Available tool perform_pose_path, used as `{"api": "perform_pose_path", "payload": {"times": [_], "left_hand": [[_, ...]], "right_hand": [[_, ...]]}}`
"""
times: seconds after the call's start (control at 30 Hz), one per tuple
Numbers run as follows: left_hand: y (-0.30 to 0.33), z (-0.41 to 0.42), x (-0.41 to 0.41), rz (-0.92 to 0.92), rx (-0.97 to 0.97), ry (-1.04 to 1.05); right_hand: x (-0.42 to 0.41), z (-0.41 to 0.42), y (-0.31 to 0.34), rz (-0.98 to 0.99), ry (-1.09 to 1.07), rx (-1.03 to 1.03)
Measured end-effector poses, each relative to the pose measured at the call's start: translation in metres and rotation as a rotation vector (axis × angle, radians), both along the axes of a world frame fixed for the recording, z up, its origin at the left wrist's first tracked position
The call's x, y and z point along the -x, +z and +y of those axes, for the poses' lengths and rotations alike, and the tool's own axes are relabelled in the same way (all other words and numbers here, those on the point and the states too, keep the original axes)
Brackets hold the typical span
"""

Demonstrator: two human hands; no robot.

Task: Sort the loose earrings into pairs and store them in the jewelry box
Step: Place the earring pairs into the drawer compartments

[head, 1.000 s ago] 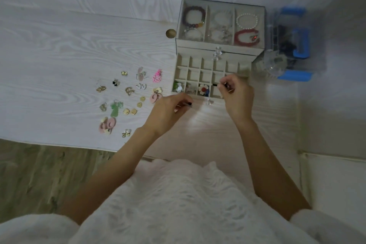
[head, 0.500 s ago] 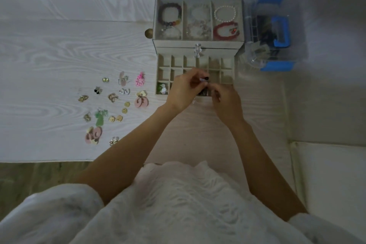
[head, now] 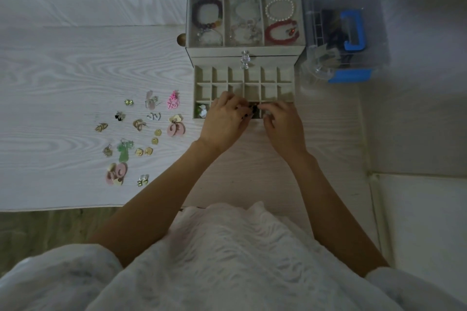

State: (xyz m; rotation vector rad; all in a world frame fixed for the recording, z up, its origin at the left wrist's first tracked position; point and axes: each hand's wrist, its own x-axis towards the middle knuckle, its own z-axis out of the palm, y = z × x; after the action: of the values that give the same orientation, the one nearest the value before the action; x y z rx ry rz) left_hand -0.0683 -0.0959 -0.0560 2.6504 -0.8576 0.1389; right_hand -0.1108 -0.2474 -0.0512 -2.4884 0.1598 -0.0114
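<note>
A beige jewelry box (head: 243, 53) stands at the back of the white table, its gridded drawer (head: 285, 76) pulled open toward me. My left hand (head: 225, 121) and my right hand (head: 281, 121) meet over the drawer's front row. Their fingertips pinch a small dark earring (head: 253, 108) between them. A green and white earring (head: 201, 110) lies in the front left cell. Several loose earrings lie on the table to the left, among them a pink flower earring (head: 173, 101), pink disc earrings (head: 175, 127) and a green earring (head: 123, 150).
The box's top tray holds bracelets, a dark beaded bracelet (head: 207, 14) at the left and a red bracelet (head: 281, 33) at the right. A clear plastic case with blue latches (head: 350, 33) stands right of the box. The table's front edge (head: 63, 207) runs at lower left.
My left hand has moved from the table in front of the drawer up to the front row, joining my right hand. Both hands now hold the dark earring together.
</note>
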Motion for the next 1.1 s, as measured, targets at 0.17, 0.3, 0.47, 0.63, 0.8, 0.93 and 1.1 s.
{"api": "perform_pose_path", "payload": {"times": [0.17,0.3,0.47,0.63,0.8,0.93,1.1], "left_hand": [[-0.002,0.001,0.007,-0.096,-0.112,0.045],[-0.001,-0.002,0.009,-0.101,-0.153,0.041],[0.001,0.0,0.009,-0.149,-0.154,0.031],[0.0,0.001,0.009,-0.114,-0.183,-0.009],[0.002,0.0,0.015,-0.103,-0.222,-0.045],[0.001,0.002,0.016,-0.066,-0.219,-0.035],[-0.001,0.007,0.019,-0.034,-0.161,0.018]], "right_hand": [[-0.005,0.006,-0.001,0.017,-0.046,0.055],[-0.015,0.004,0.001,-0.007,-0.052,0.151],[-0.011,0.004,0.004,-0.132,0.125,0.342],[0.009,-0.006,-0.002,-0.174,0.221,0.324],[0.011,0.001,-0.003,-0.156,0.128,0.423],[-0.004,0.007,0.0,-0.169,0.092,0.444],[-0.007,0.007,-0.001,-0.114,-0.016,0.207]]}}
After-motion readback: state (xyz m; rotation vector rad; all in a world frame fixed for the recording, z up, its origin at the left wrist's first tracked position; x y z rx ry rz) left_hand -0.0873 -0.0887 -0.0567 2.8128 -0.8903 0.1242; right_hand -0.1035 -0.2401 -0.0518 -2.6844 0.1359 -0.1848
